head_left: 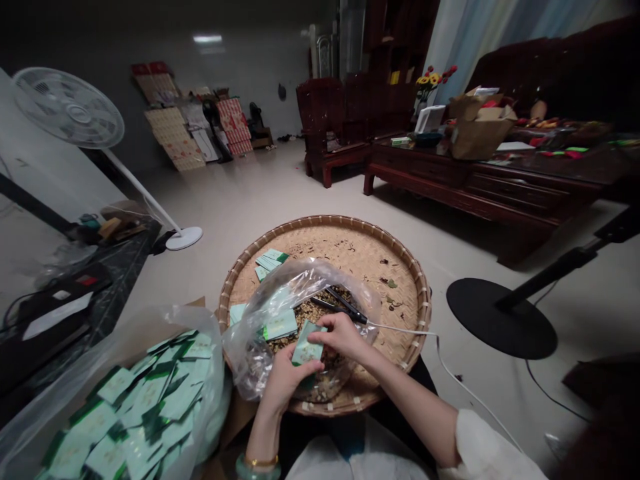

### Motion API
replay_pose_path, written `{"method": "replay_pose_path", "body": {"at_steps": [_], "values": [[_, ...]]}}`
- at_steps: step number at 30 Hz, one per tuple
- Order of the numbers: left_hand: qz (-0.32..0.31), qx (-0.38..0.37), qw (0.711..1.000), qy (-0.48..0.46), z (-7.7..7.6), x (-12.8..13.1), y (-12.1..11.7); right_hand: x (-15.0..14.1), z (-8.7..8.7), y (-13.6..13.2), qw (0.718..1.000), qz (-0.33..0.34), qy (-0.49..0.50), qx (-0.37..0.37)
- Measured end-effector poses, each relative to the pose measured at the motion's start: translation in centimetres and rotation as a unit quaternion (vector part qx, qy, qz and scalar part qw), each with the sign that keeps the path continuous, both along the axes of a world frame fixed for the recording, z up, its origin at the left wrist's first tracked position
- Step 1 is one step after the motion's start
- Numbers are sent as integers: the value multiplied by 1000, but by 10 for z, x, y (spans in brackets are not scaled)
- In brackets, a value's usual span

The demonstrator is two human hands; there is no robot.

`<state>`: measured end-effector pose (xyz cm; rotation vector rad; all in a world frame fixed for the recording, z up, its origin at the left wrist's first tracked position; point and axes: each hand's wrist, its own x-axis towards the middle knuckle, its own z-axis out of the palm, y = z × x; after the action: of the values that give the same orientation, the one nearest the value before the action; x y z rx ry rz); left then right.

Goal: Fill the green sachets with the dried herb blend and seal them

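Between my two hands is a small light-green packet [307, 345] with a printed front. My left hand [286, 375] grips its lower edge, thumb across the front. The fingers of my right hand [341, 335] pinch its upper right side. Below them lies an open clear plastic bag [300, 275] holding loose brownish dried bits [305, 311]. A stack of similar packets [280, 325] rests at the bag's left. Just beyond my right hand lies a black two-armed tool [345, 303] like a hair straightener, with a white cord [400, 329]. All sit on a round woven bamboo tray [406, 300].
A big plastic bag [216, 360] full of green packets stands at my left. More packets [273, 259] lie at the tray's far left. A white fan [186, 237] stands left, a black stand base [500, 319] right. A dark wooden table [450, 175] is beyond.
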<state>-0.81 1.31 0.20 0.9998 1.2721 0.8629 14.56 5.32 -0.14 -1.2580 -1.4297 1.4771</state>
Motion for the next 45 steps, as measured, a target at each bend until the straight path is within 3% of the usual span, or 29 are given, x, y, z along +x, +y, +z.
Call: {"method": "replay_pose_path", "body": {"at_steps": [2, 5, 8, 10, 12, 17, 21, 23, 26, 30, 39, 42, 45], "values": [[-9, 14, 1000, 14, 3, -1, 0, 3, -1, 4, 1000, 0, -11, 22], [2, 4, 1000, -8, 8, -1, -2, 16, 1, 16, 981, -38, -111, 152], [41, -20, 997, -60, 8, 1, -4, 29, 2, 31, 906, -66, -326, 264], [64, -37, 993, -89, 8, 3, -4, 32, 0, 39, 861, -50, -439, 253], [79, -46, 990, -110, 8, 5, -4, 31, -2, 45, 847, -36, -479, 229], [104, -49, 984, -134, 8, 3, -2, 39, 1, 49, 867, -18, -447, 221], [103, -59, 985, -126, 4, -1, -2, 64, 18, 38, 959, 43, -249, 131], [95, -52, 987, -119, 3, -1, -2, 74, 27, 29, 979, 90, -167, 70], [72, -33, 991, -108, 4, 2, -3, 78, 39, 16, 981, 137, -129, 54], [51, -24, 994, -99, 9, 8, -4, 63, 49, 4, 973, 149, -130, 116], [88, 2, 993, -77, 3, 9, -7, 46, 47, -4, 973, 100, -139, 156], [95, 36, 994, -39, 0, 8, -6, 46, 44, -3, 979, 106, -112, 134], [90, 66, 994, -3, -1, 6, -5, 50, 39, 1, 989, 127, -48, 58]]}}
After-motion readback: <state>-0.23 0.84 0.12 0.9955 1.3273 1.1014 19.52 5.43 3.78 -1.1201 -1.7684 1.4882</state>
